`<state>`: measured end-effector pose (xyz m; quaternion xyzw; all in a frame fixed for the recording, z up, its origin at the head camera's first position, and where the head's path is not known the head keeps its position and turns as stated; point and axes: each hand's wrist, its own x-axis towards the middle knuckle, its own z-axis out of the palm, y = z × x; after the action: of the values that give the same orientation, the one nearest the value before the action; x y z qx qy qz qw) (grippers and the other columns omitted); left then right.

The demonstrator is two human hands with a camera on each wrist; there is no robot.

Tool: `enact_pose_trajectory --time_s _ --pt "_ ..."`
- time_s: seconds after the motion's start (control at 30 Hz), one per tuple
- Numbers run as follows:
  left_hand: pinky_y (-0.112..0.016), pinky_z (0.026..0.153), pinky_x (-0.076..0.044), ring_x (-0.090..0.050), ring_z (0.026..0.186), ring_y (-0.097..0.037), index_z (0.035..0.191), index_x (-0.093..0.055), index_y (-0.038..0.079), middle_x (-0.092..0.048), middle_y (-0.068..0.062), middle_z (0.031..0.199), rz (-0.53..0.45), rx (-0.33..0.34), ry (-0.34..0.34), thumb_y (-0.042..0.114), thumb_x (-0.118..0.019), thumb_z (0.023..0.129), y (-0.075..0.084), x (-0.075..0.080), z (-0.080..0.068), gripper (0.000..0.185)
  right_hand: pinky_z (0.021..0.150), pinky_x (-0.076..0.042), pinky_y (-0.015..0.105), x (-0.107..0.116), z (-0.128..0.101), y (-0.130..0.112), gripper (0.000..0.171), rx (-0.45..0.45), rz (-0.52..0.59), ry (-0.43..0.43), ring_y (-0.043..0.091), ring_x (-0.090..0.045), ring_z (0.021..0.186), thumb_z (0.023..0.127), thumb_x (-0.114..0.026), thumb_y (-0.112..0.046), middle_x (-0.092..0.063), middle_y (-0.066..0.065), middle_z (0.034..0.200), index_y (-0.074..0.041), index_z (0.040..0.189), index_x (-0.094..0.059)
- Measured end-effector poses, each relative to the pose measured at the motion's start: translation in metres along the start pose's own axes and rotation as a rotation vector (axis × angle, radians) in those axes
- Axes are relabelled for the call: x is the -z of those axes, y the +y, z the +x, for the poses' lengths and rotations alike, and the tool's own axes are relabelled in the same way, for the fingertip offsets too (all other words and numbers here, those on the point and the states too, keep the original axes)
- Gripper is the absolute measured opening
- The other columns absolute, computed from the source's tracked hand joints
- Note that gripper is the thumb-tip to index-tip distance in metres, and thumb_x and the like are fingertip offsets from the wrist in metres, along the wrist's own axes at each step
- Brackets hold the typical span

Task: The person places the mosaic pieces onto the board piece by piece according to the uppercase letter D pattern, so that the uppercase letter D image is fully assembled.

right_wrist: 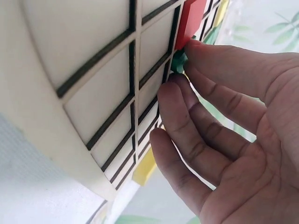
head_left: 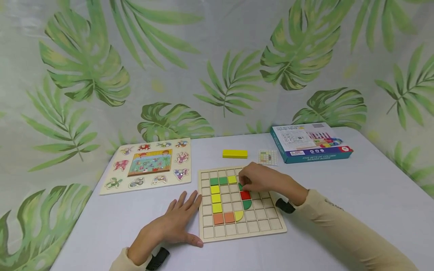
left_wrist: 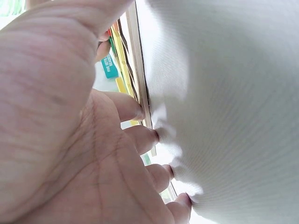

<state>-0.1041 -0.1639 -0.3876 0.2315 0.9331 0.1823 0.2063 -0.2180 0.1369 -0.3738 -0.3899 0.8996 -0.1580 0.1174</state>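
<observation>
A wooden grid board (head_left: 242,227) lies on the table, with coloured pieces in a ring of its squares. My right hand (head_left: 262,178) is over the ring's upper right. Its thumb and fingers pinch a small green piece (right_wrist: 178,61) at a square, beside a red square piece (head_left: 245,195); the fingers partly cover the green one. Below the red is a rounded green piece (head_left: 247,204). Yellow squares (head_left: 216,198) line the left side, and two orange squares (head_left: 224,218) and a rounded yellow piece (head_left: 239,215) the bottom. My left hand (head_left: 178,222) rests with spread fingers against the board's left edge.
Behind the board lie a yellow bar (head_left: 235,154) and a small card (head_left: 268,157) printed with a coloured grid pattern. A teal and white game box (head_left: 312,145) is at the back right. To the left lies a sea-animal puzzle board (head_left: 181,180).
</observation>
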Motion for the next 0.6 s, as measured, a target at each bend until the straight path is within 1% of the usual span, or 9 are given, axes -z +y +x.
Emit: enact_pose_trajectory --time_s 0.23,0.37,0.43,0.5,0.6 --pt "-0.07 0.117 -0.009 0.001 0.153 -0.047 0.161 -0.016 0.006 -0.007 -0.017 0.168 -0.008 -0.01 0.011 0.063 -0.081 0.071 -0.0004 0.0001 -0.0012 0.125 0.061 -0.045 0.021 -0.0002 0.001 0.0006 0.015 0.022 -0.001 0.008 0.004 -0.049 0.063 0.092 -0.072 -0.014 -0.059 -0.01 0.07 -0.017 0.079 -0.065" --pt "-0.07 0.117 -0.009 0.001 0.153 -0.046 0.161 -0.016 0.005 -0.007 -0.017 0.169 -0.009 -0.013 0.016 0.063 -0.08 0.071 0.0001 0.0006 -0.0018 0.125 0.062 -0.046 0.021 -0.0009 0.0012 0.0016 0.008 0.04 0.008 0.016 0.003 -0.052 0.065 0.092 -0.073 -0.015 -0.062 -0.008 0.074 -0.014 0.087 -0.066" --pt "-0.069 0.118 -0.009 0.001 0.154 -0.046 0.161 -0.017 0.006 -0.007 -0.017 0.169 -0.008 -0.012 0.015 0.063 -0.081 0.071 0.0001 0.0004 -0.0016 0.124 0.064 -0.047 0.021 -0.0011 0.0011 0.0018 0.006 0.031 0.012 0.011 0.004 -0.053 0.066 0.092 -0.073 -0.015 -0.064 -0.007 0.076 -0.012 0.093 -0.067" --pt "-0.069 0.118 -0.009 0.001 0.154 -0.046 0.161 -0.017 0.006 -0.007 -0.017 0.169 -0.007 -0.013 0.014 0.063 -0.08 0.071 0.0 0.0002 -0.0016 0.124 0.064 -0.048 0.022 -0.0013 0.0013 0.0018 0.008 0.018 0.013 0.003 0.005 -0.054 0.066 0.092 -0.073 -0.016 -0.064 -0.005 0.078 -0.011 0.097 -0.068" --pt "-0.069 0.118 -0.009 0.001 0.154 -0.046 0.161 -0.017 0.006 -0.007 -0.016 0.169 -0.005 -0.013 0.013 0.064 -0.08 0.071 -0.0002 0.0002 -0.0018 0.124 0.065 -0.047 0.022 -0.0008 0.0016 0.0009 0.009 -0.005 0.019 -0.014 0.006 -0.053 0.068 0.092 -0.073 -0.016 -0.064 -0.005 0.079 -0.011 0.098 -0.068"
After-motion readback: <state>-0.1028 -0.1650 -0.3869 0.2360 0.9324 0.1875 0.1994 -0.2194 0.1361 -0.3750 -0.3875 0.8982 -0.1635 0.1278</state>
